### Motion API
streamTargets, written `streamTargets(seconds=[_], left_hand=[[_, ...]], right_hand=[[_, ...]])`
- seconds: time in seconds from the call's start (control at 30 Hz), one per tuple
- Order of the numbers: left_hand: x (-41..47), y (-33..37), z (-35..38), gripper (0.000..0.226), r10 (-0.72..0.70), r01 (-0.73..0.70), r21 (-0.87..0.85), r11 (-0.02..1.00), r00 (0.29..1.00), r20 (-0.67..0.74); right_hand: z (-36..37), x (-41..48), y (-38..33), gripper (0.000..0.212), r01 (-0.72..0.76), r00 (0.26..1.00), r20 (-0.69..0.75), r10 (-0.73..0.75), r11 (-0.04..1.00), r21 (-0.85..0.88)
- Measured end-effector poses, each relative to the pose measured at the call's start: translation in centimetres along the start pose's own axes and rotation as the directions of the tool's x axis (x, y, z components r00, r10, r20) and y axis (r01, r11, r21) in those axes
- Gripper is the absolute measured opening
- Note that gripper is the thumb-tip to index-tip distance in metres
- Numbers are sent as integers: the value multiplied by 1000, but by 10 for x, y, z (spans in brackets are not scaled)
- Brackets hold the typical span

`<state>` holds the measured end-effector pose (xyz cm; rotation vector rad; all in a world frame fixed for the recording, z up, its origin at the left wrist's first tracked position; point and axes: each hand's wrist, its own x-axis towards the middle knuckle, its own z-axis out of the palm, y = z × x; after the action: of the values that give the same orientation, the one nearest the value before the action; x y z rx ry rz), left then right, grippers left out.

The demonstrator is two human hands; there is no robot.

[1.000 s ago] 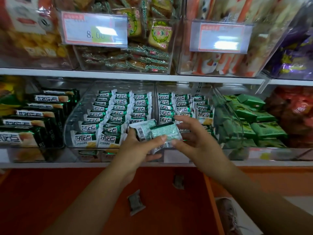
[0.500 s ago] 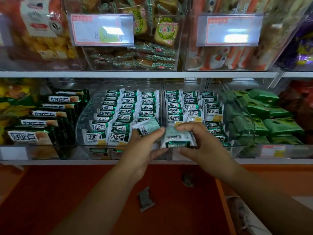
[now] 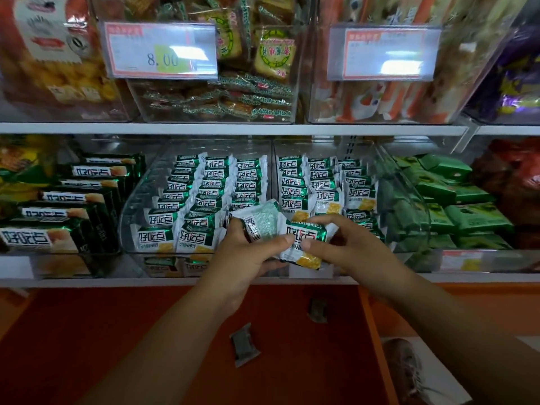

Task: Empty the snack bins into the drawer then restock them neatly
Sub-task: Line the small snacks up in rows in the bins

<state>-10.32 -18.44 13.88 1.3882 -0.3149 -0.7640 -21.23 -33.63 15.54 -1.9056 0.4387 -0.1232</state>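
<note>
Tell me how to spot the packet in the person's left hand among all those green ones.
On the lower shelf, two clear bins hold rows of green-and-white packets. At the front, between them, the left hand holds one packet. Unlike the front-up packet in the right hand and the rows behind, it shows its back, with a barcode.

A price tag (image 3: 159,51) reading 8.00 sits top left; a shoe (image 3: 409,372) shows at lower right.

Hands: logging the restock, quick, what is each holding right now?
Left hand: holds the barcode-up packet.
Right hand: pinches the label-up packet.
</note>
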Motion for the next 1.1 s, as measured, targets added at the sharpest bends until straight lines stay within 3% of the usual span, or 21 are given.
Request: streamTargets(seconds=[0.1, 0.17, 0.27, 0.37, 0.5, 0.57, 0.63, 0.73, 0.83, 0.97, 1.03, 1.1], left_hand=[[-2, -1, -2, 60, 22, -21, 40, 999, 999, -25], [-2, 1, -6, 45, 22, -18, 61, 998, 998, -62], [1, 3, -13, 82, -47, 61, 103, 993, 990, -132], [0, 6, -16, 89, -87, 102, 78, 992, 981, -174], [2, 5, -19, 77, -47, 67, 99, 993, 980, -191], [4, 4, -20, 66, -30, 51, 108, 993, 981, -190], [6, 3, -22, 61, -33, 53, 107, 993, 983, -180], [7, 3, -25, 36, -16, 45, 184, 982, 988, -152], [5, 2, -26, 44, -20, 56, 294, 954, 992, -123], [0, 7, -22, 40, -48, 65, 200, 978, 995, -89], [-1, 8, -18, 40, -65, 76, 139, 987, 995, -82], [-1, 7, -14, 24, -53, 60, 95, 994, 996, -69]], right_hand=[[-15, 9, 0, 27, 5, 1000, -11, -4, 999, 47], [-35, 25, 7, 24, 7, 989, -145, -6, 1000, 9], [-66, 54, 27, 29, -41, 942, -335, -12, 987, -152], [-76, 82, 50, 30, -81, 942, -335, -24, 952, -296], [-62, 117, 64, 34, -58, 969, -234, -76, 853, -519], [-58, 125, 67, 37, -87, 963, -255, -86, 797, -598], [-56, 127, 72, 40, -100, 951, -291, -101, 793, -602], [-53, 126, 75, 39, -95, 940, -323, -113, 821, -563], [-48, 123, 73, 40, -105, 941, -323, -100, 821, -561], [-47, 107, 64, 58, -161, 906, -394, -152, 739, -654], [-46, 91, 48, 55, -77, 866, -415, -279, 745, -662], [-39, 66, 27, 35, 105, 862, -357, -361, 814, -572]])
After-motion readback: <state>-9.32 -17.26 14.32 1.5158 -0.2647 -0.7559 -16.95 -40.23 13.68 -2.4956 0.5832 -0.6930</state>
